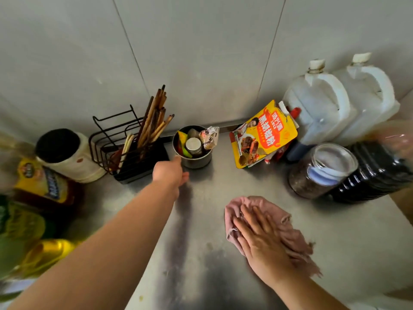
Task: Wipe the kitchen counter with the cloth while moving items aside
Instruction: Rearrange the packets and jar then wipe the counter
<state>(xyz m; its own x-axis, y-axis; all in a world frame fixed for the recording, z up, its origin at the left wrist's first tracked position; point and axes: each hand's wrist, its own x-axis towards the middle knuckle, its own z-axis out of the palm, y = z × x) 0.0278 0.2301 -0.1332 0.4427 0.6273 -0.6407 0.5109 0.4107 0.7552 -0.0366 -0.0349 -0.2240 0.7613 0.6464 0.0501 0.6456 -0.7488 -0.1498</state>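
A pink cloth (pixel 288 227) lies on the steel counter (pixel 214 220), and my right hand (pixel 261 238) presses flat on it with fingers spread. My left hand (pixel 171 173) reaches far forward and its fingertips touch the near rim of a small metal cup (pixel 196 159) filled with packets and a small jar. The hand is not closed around the cup.
A black wire rack with chopsticks (pixel 138 148) stands left of the cup, with a white jar (pixel 69 157) and yellow bottles (pixel 38 186) further left. Right: a yellow sauce pouch (pixel 263 135), two white jugs (pixel 324 108), a glass jar (pixel 321 173), a dark bottle (pixel 375 173).
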